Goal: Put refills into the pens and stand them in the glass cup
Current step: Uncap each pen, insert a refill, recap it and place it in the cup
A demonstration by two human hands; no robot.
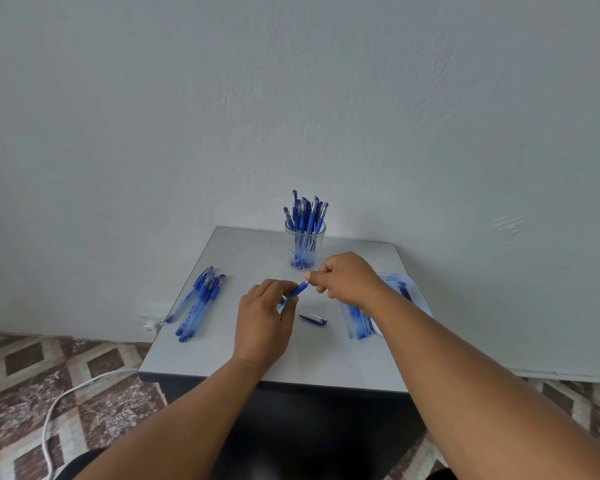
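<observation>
My left hand [265,315] grips the barrel of a blue pen [297,292] above the middle of the small grey table [222,355]. My right hand [349,278] pinches the pen's tip end, right in front of the glass cup [305,244]. The cup stands at the table's back edge and holds several blue pens upright. A loose blue cap [313,319] lies on the table just below my hands. A pile of pens [198,303] lies at the left.
A clear tray [418,289] with blue parts sits at the right, partly hidden by my right forearm, with clear refills or barrels [357,322] beside it. A white cable [70,393] runs over the patterned floor at the left. A wall stands close behind the table.
</observation>
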